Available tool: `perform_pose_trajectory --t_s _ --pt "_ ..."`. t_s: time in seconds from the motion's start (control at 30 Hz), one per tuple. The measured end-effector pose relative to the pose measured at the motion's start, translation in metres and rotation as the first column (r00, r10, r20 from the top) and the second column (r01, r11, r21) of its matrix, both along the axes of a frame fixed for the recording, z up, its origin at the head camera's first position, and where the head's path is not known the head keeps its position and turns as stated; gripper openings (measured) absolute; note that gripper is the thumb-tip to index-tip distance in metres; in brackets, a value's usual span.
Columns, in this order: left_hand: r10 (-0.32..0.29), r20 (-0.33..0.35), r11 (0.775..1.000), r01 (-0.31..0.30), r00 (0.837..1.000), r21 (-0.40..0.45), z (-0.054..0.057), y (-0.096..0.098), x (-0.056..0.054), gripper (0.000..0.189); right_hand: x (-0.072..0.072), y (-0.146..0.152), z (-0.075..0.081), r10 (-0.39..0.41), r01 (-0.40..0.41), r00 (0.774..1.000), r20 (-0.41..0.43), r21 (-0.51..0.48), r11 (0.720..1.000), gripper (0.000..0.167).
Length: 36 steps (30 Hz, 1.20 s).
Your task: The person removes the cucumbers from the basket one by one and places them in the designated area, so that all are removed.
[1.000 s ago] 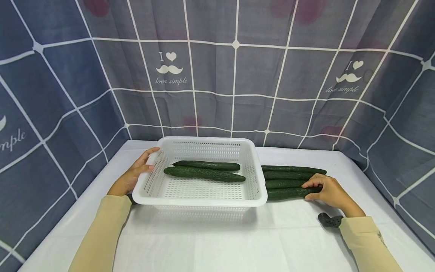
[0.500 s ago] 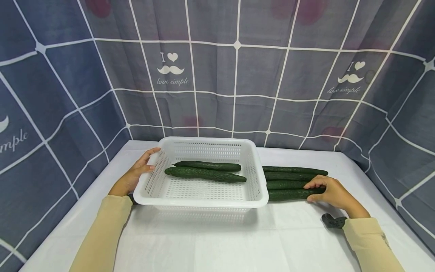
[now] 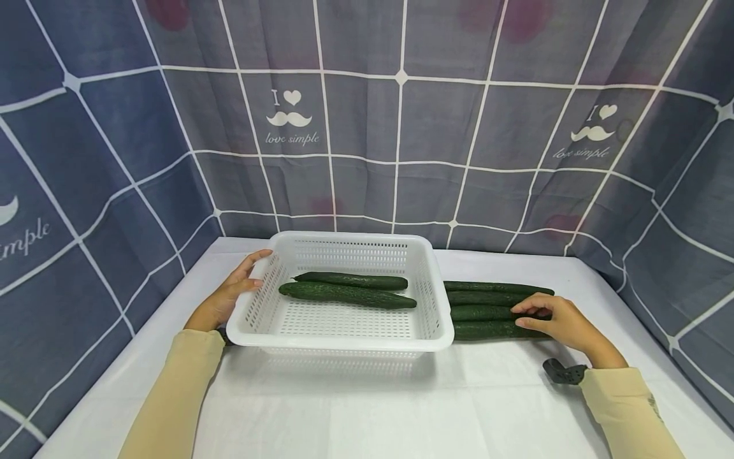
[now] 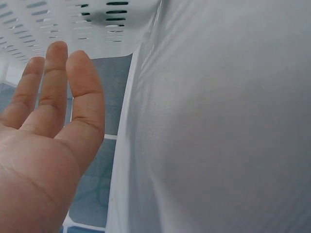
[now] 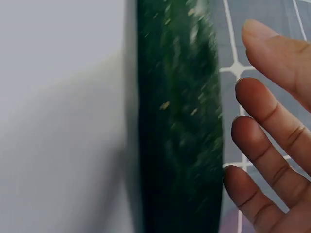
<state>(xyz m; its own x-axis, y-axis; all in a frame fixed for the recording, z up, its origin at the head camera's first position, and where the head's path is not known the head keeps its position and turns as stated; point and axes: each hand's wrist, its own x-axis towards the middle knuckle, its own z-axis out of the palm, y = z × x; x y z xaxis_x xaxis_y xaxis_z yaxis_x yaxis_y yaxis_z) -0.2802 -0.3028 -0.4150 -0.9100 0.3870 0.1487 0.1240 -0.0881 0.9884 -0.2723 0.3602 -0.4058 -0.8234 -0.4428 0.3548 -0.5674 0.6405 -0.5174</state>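
Note:
Two dark green cucumbers (image 3: 347, 296) lie side by side in a white perforated plastic basket (image 3: 338, 342). My left hand (image 3: 225, 298) rests against the basket's left end, thumb and a finger at the rim; the left wrist view shows three fairly straight fingers (image 4: 85, 97) by its slotted wall. To the right of the basket, several more cucumbers (image 3: 487, 330) lie in a row on the table. Over their right ends hovers my right hand (image 3: 553, 319), fingers loosely extended. In the right wrist view a cucumber (image 5: 180, 116) stands apart from the fingertips (image 5: 250, 128), with nothing held.
A white cloth covers the table (image 3: 401, 408). Grey-blue curtains (image 3: 355, 127) with white grid lines enclose the back and both sides. A black wrist device (image 3: 564, 371) sits at the right sleeve cuff.
The right thumb has come up from the front side of the nearest cucumber to above it, and the fingers have loosened. Left hand and basket hold their places.

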Motion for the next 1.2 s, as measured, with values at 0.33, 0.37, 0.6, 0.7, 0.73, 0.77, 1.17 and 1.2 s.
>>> perform_pose_trajectory --t_s 0.33,0.37,0.6,0.7,0.73,0.77,1.17,1.2 --pt "0.003 0.008 1.0 -0.003 1.0 0.006 0.0 -0.001 0.001 0.062 0.004 -0.014 0.015 0.094 -0.091 0.994 0.059 -0.054 0.994 0.03" --pt "0.002 0.009 1.0 -0.002 1.0 0.005 0.0 -0.001 0.001 0.061 0.005 -0.015 0.016 0.112 -0.108 0.992 0.065 -0.065 0.992 0.031" --pt "0.0 0.021 1.0 -0.001 1.0 0.012 0.001 -0.001 0.002 0.061 0.008 -0.024 0.023 0.225 -0.184 0.957 0.186 -0.213 0.959 0.034" --pt "0.003 0.024 1.0 -0.004 1.0 0.01 0.001 -0.001 0.002 0.062 0.01 -0.027 0.026 0.269 -0.199 0.933 0.24 -0.278 0.94 0.036" --pt "0.004 0.025 1.0 -0.004 1.0 0.01 0.001 -0.001 0.002 0.062 0.01 -0.028 0.027 0.28 -0.203 0.927 0.252 -0.292 0.935 0.036" --pt "0.004 0.023 1.0 -0.004 1.0 0.009 0.001 -0.001 0.002 0.062 0.011 -0.029 0.028 0.293 -0.21 0.921 0.259 -0.305 0.929 0.036" --pt "0.005 0.011 1.0 -0.005 1.0 -0.001 0.0 0.0 0.002 0.06 0.012 -0.036 0.037 0.389 -0.242 0.837 0.384 -0.376 0.894 0.035" --pt "0.005 0.009 1.0 -0.005 1.0 -0.001 0.0 0.0 0.002 0.06 0.011 -0.037 0.037 0.394 -0.245 0.832 0.391 -0.379 0.893 0.035"
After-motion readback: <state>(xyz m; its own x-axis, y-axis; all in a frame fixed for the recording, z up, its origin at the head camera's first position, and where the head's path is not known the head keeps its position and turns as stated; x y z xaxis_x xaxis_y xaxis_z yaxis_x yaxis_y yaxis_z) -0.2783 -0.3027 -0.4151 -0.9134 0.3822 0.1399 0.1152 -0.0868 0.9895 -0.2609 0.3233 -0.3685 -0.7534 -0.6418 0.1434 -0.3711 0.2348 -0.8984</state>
